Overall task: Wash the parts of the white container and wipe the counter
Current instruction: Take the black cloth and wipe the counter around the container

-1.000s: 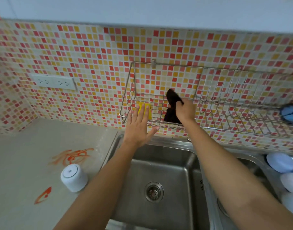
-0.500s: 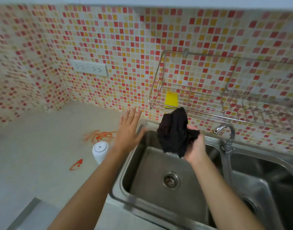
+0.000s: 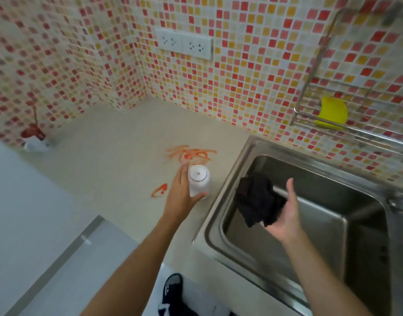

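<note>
The white container, a small cylinder with a lid that has a hole in its middle, stands on the beige counter just left of the sink. My left hand grips it from the left, thumb round its near side. Orange-red smears mark the counter behind the container, and a smaller one lies to its left. My right hand holds a crumpled black cloth above the left part of the steel sink.
A yellow sponge lies in the wire rack on the tiled wall. A faucet stands at the sink's right edge. A wall socket sits above the counter. A red object is in the far left corner.
My right hand took the black cloth from the rack and brought it down over the sink. My left hand moved from the rack to the container and closed round it. The view swung left.
</note>
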`<state>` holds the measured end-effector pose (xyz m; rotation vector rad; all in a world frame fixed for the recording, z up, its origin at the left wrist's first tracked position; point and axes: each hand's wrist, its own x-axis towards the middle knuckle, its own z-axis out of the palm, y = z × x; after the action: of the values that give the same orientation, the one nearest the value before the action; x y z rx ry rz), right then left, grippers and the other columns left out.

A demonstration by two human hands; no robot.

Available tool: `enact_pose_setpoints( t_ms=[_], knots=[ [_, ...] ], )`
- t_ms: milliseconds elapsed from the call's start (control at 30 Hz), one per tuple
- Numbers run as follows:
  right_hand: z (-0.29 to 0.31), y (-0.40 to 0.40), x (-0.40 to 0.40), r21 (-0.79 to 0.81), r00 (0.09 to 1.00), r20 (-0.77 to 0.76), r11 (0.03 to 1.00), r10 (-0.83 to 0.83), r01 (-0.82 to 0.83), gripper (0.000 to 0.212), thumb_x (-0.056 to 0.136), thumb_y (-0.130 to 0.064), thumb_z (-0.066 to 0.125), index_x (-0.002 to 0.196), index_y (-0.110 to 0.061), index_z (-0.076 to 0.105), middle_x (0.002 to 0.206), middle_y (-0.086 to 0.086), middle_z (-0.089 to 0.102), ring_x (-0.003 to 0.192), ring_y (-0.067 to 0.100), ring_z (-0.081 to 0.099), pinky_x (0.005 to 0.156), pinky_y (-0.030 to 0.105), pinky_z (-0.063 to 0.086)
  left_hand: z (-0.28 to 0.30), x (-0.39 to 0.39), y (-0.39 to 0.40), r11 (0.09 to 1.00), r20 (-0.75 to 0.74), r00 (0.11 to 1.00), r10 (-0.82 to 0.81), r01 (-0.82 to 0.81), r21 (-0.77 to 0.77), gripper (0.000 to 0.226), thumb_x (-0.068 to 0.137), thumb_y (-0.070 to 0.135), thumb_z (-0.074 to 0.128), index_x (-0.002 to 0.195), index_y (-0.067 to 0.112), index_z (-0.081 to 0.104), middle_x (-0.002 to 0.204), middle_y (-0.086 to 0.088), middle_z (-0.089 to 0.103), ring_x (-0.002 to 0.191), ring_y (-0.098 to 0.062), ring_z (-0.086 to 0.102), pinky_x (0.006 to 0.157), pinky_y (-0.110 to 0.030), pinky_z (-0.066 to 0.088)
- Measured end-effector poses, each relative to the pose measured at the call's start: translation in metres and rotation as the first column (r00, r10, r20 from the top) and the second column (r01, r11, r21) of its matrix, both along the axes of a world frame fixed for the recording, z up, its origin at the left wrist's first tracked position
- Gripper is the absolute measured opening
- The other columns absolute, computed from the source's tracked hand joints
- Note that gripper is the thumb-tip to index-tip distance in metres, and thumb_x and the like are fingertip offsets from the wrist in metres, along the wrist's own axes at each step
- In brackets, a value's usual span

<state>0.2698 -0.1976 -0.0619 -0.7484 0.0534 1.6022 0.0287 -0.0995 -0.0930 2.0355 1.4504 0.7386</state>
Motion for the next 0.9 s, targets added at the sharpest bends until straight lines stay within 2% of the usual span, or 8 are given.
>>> enact_pose_setpoints(
  t_ms=[133, 267, 467, 633, 733, 800, 833, 900],
  knots=[
    [-0.021, 0.016, -0.024, -0.07, 0.999, 0.002, 0.997, -0.046, 0.046, 0.056, 0.092, -0.057, 0.045, 0.132, -0.02, 0.059, 0.133, 0.011, 0.058, 0.115, 0.028, 0.06, 0.098, 0.042, 0.04, -0.03, -0.008, 0.006, 0.988, 0.248, 0.969, 0.014, 0.025, -0.152, 0.088, 0.069, 0.032, 0.086, 0.14, 0.028, 0.034, 0.137, 0.01, 0.049, 0.124, -0.004, 0.046, 0.099, -0.014, 0.034],
    [-0.04, 0.022, -0.035, -0.132, 0.993, -0.008, 0.984, -0.12, 0.118, 0.065, 0.092, -0.065, 0.039, 0.139, -0.022, 0.052, 0.142, 0.009, 0.052, 0.129, 0.031, 0.05, 0.108, 0.054, 0.035, -0.049, -0.01, 0.021, 0.984, 0.311, 0.95, -0.013, 0.068, -0.167, 0.087, 0.066, 0.034, 0.088, 0.134, 0.034, 0.033, 0.128, 0.022, 0.046, 0.12, 0.003, 0.047, 0.099, -0.011, 0.038],
    [-0.048, 0.023, -0.054, -0.208, 0.965, 0.017, 0.943, -0.263, 0.26, 0.079, 0.078, -0.068, 0.043, 0.129, -0.011, 0.061, 0.129, 0.018, 0.061, 0.11, 0.036, 0.064, 0.071, 0.051, 0.057, -0.061, -0.003, 0.038, 0.97, 0.345, 0.937, -0.048, 0.126, -0.207, 0.091, 0.063, 0.026, 0.09, 0.132, 0.037, 0.032, 0.13, 0.013, 0.047, 0.119, 0.01, 0.045, 0.096, -0.009, 0.036],
    [-0.045, 0.031, -0.066, -0.21, 0.961, 0.072, 0.938, -0.268, 0.277, 0.082, 0.073, -0.066, 0.05, 0.135, -0.014, 0.054, 0.131, 0.017, 0.06, 0.116, 0.035, 0.06, 0.085, 0.054, 0.053, -0.058, -0.006, 0.039, 0.976, 0.392, 0.916, -0.078, 0.15, -0.156, 0.086, 0.065, 0.023, 0.087, 0.128, 0.048, 0.034, 0.126, 0.021, 0.048, 0.121, -0.004, 0.05, 0.1, -0.025, 0.043],
    [-0.039, 0.044, -0.079, -0.164, 0.937, 0.259, 0.945, -0.235, 0.282, 0.059, 0.085, -0.053, 0.052, 0.131, -0.016, 0.059, 0.131, 0.014, 0.061, 0.114, 0.03, 0.062, 0.098, 0.047, 0.048, -0.034, -0.017, 0.046, 0.988, 0.425, 0.9, -0.1, 0.14, -0.062, 0.09, 0.065, 0.014, 0.087, 0.124, 0.056, 0.034, 0.123, 0.037, 0.045, 0.119, 0.005, 0.048, 0.099, -0.016, 0.039],
    [-0.039, 0.055, -0.096, -0.13, 0.788, 0.612, 0.974, -0.067, 0.183, 0.047, 0.089, -0.029, 0.056, 0.135, -0.025, 0.054, 0.136, 0.01, 0.057, 0.114, 0.024, 0.061, 0.101, 0.04, 0.045, -0.016, -0.032, 0.06, 0.991, 0.45, 0.885, -0.118, 0.132, 0.001, 0.091, 0.064, 0.008, 0.087, 0.125, 0.052, 0.036, 0.125, 0.039, 0.044, 0.119, 0.01, 0.046, 0.099, -0.01, 0.035],
    [-0.043, 0.061, -0.107, -0.15, 0.623, 0.78, 0.984, 0.057, 0.099, 0.048, 0.09, -0.019, 0.054, 0.137, -0.032, 0.051, 0.138, 0.009, 0.055, 0.115, 0.021, 0.059, 0.102, 0.038, 0.043, -0.008, -0.041, 0.07, 0.992, 0.453, 0.883, -0.12, 0.123, 0.024, 0.091, 0.064, 0.008, 0.088, 0.127, 0.047, 0.036, 0.129, 0.032, 0.046, 0.121, 0.007, 0.046, 0.1, -0.013, 0.037],
    [-0.059, 0.068, -0.132, -0.332, 0.086, 0.936, 0.937, 0.341, -0.106, 0.049, 0.098, -0.018, 0.042, 0.141, -0.043, 0.038, 0.147, 0.008, 0.046, 0.127, 0.023, 0.049, 0.108, 0.038, 0.032, 0.006, -0.064, 0.091, 0.998, 0.431, 0.9, -0.064, 0.057, 0.03, 0.089, 0.063, 0.018, 0.09, 0.131, 0.034, 0.035, 0.134, 0.012, 0.05, 0.123, -0.004, 0.05, 0.102, -0.022, 0.041]
  ],
)
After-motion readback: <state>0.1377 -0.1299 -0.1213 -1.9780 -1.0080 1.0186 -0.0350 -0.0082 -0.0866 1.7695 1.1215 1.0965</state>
